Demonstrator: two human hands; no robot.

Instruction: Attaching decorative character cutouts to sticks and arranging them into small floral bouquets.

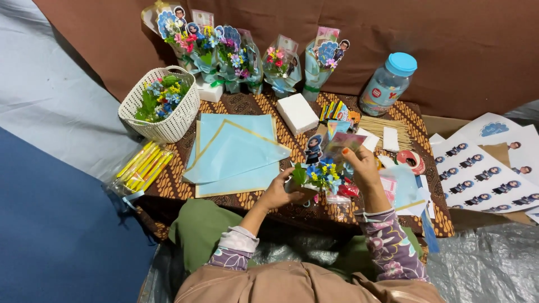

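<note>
My left hand (279, 192) grips the base of a small bunch of artificial flowers (321, 173) with green leaves and blue and yellow blooms, just above the low table's front edge. My right hand (361, 166) holds the upper side of the same bunch together with a pinkish card (343, 143). A small cartoon-figure cut-out (313, 149) stands up at the back of the bunch. Light blue paper sheets with gold edges (233, 152) lie to the left of my hands.
Several wrapped mini bouquets (236, 59) stand along the back. A white basket of flowers (161, 104) sits at left, a yellow packet (141, 166) below it. A white block (297, 113), wooden skewers (384, 126), a blue-lidded jar (387, 84) and sticker sheets (485, 174) lie right.
</note>
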